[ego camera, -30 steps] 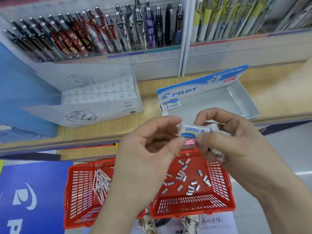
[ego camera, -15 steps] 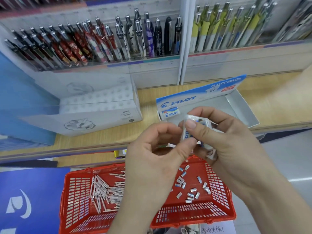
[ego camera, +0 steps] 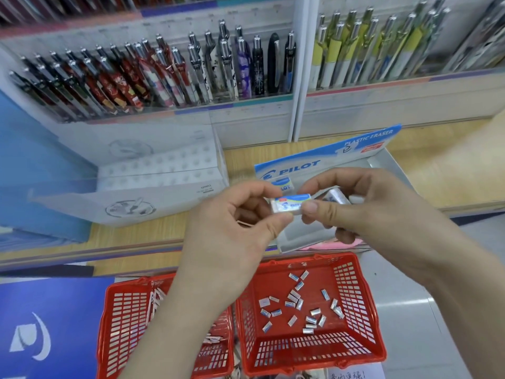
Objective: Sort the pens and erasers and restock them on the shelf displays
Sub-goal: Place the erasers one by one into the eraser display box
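A white and blue wrapped eraser (ego camera: 290,204) lies level between both hands, in front of the Pilot eraser display box (ego camera: 382,165). My left hand (ego camera: 232,231) pinches its left end with thumb and forefinger. My right hand (ego camera: 363,212) pinches its right end and also holds more wrapped erasers (ego camera: 337,198) in the palm. One eraser (ego camera: 282,184) stands in the box's left corner. Below, a red basket (ego camera: 355,305) holds several loose erasers (ego camera: 295,305). A second red basket (ego camera: 114,324) at its left holds pens, mostly hidden by my left forearm.
A white cardboard pen display box (ego camera: 153,187) with hole rows sits on the wooden shelf (ego camera: 451,170) at left. Rows of pens (ego camera: 164,75) stand in the racks behind. A blue panel (ego camera: 41,165) is at far left, grey floor at lower right.
The eraser has turned from upright to level and now sits between both hands' fingertips. The hands have stayed over the display box.
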Demonstrator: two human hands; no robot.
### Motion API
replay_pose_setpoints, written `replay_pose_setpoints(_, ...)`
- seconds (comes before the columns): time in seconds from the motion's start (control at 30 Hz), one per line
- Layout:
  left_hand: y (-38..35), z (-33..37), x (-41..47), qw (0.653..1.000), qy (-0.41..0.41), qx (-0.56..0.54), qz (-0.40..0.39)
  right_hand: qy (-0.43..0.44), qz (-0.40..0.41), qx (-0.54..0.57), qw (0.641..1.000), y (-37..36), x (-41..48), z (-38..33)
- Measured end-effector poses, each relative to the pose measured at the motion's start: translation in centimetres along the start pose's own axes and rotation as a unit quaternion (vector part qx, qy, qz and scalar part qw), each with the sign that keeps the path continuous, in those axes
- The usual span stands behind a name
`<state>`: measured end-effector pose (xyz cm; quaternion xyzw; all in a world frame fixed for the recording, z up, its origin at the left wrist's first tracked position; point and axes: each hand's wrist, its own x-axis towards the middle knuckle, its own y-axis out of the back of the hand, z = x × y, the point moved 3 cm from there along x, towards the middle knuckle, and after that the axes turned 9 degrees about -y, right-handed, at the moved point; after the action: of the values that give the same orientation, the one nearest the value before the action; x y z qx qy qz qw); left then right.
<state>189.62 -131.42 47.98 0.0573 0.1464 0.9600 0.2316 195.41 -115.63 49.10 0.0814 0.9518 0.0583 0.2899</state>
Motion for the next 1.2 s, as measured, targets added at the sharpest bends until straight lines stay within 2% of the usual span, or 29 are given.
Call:
replay_pose_setpoints(0.1,-0.4,-1.1,0.1,0.995,-0.026,0.092,0.016,0.003,0.063,-0.043,0.997,0.0,1.2,0.6)
replay_pose_setpoints(0.2,-0.4,-2.4,0.1,0.983,-0.038,0.172,0.061,0.002,0.155,-0.147,0.977,-0.3,2.6,1.2)
replay_pose_setpoints(0.3,-0.8,-3.2,0.0,0.989,-0.002,0.121,0.079,0.006,0.208,-0.221,0.953,-1.2,3.3,1.2)
replay_pose_setpoints(0.5,-1.2,-3.3,0.4,0.991,0.049,0.057,0.108,0.011,0.25,-0.293,0.923,-2.0,4.1,0.9)
replay_pose_setpoints(0.6,-1.2,-3.4,0.4,0.991,0.06,0.039,0.115,0.007,0.252,-0.285,0.925,-1.9,4.2,1.0)
replay_pose_setpoints(0.7,-1.1,-3.3,0.4,0.991,0.061,0.033,0.117,0.007,0.222,-0.255,0.941,-1.8,4.3,0.9)
replay_pose_setpoints(0.97,-1.1,-3.2,0.5,0.991,0.059,0.048,0.11,0.023,0.174,-0.244,0.954,-1.2,3.5,0.6)
replay_pose_setpoints(1.03,-1.0,-2.8,0.4,0.991,0.043,0.066,0.109,0.025,0.191,-0.193,0.962,-0.3,2.5,0.4)
replay_pose_setpoints(1.07,-0.9,-2.4,0.2,0.99,0.025,0.084,0.113,0.024,0.184,-0.128,0.974,0.1,1.9,0.2)
replay_pose_setpoints(1.13,-0.6,-1.3,-0.2,0.987,-0.027,0.112,0.113,0.006,0.119,0.057,0.991,0.1,0.7,0.1)
replay_pose_setpoints(1.2,-0.6,0.1,-0.9,0.989,-0.077,0.097,0.085,-0.019,0.048,0.206,0.977,-0.7,-0.1,0.3)
